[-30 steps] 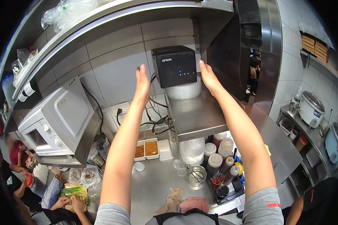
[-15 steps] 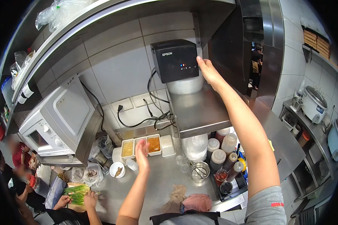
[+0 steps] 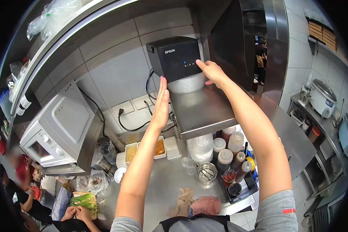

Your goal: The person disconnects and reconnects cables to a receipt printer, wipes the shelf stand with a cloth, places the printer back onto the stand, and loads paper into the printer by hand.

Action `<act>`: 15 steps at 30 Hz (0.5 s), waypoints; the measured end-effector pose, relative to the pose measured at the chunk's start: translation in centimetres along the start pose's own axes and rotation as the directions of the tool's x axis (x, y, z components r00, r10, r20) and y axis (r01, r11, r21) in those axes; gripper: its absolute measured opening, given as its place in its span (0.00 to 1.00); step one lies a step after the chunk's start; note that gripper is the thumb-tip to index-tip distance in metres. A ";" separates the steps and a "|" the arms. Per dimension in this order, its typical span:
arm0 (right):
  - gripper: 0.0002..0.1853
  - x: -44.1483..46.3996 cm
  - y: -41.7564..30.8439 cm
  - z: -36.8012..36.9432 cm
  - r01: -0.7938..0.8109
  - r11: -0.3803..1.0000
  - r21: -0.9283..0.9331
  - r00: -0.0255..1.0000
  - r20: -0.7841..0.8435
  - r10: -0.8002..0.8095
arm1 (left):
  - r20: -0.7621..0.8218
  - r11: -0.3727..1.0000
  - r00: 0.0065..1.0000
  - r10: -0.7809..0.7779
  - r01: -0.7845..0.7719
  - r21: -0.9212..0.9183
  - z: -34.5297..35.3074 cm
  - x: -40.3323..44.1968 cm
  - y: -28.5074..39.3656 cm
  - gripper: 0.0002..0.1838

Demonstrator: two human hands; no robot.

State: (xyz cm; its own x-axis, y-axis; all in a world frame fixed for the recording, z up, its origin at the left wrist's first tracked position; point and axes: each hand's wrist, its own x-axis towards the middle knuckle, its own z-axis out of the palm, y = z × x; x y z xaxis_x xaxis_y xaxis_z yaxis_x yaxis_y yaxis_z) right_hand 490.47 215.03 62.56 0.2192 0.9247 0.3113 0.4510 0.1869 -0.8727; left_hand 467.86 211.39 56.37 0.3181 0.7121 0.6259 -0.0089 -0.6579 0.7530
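Well, my right hand (image 3: pixel 212 72) is up at the right side of the black EPSON printer (image 3: pixel 172 58), its thumb stretched out to the right edge of the front, just beside the small buttons and the lit blue light. One fingertip shows lower down, near the pale ringed stack (image 3: pixel 187 84) under the printer; the rest of those fingers are hidden from me, so I cannot tell whether they close on anything. My left hand (image 3: pixel 161 106) is flat and unfolded, fingers straight and together, pointing up at the printer's lower left corner. It grasps nothing, and I cannot tell whether its tips touch the casing or stop just short. So the printer sits between my two hands, on top of the stack, and the stack stands on the steel shelf (image 3: pixel 208 106) just below my right hand.

Black cables (image 3: pixel 149 83) hang to the left of my left fingertips and pass behind that hand. Well out to the left of it is a white microwave (image 3: pixel 58 127). Below my left hand, partly behind the forearm, are food containers (image 3: pixel 159 148) along the wall. Below my right hand, under the shelf's level, stand squeeze bottles (image 3: pixel 225 158), with a steel bowl (image 3: pixel 207 173) beside them. Far below and left of my left hand, another person's hands (image 3: pixel 81 212) touch green stalks (image 3: pixel 85 200).
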 end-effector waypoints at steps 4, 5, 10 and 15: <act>0.35 0.4 0.2 -0.2 -0.009 0.999 -0.031 1.000 0.005 0.009 | -0.023 0.998 0.998 0.056 -0.055 0.022 -0.1 -0.1 -0.8 0.32; 0.34 0.5 0.3 -0.1 0.000 0.999 -0.034 1.000 -0.017 -0.001 | -0.021 0.998 0.998 0.066 -0.065 0.027 -0.2 0.0 -1.0 0.32; 0.33 1.1 0.6 -0.2 -0.009 1.000 0.005 1.000 0.028 0.009 | -0.008 0.989 0.991 0.135 -0.134 0.065 -0.2 0.4 -1.8 0.29; 0.33 2.1 1.1 -0.3 -0.019 0.998 0.054 0.997 0.072 0.015 | 0.010 0.969 0.974 0.224 -0.224 0.107 -0.7 0.7 -2.8 0.26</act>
State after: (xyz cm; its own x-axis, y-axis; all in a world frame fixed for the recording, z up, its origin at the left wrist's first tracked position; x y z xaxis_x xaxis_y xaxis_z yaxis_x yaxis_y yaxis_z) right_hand 491.65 217.11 62.37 0.1629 0.9490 0.2699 0.3993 0.1867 -0.8976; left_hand 467.42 213.93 54.84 0.3176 0.5437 0.7769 0.0212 -0.8231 0.5674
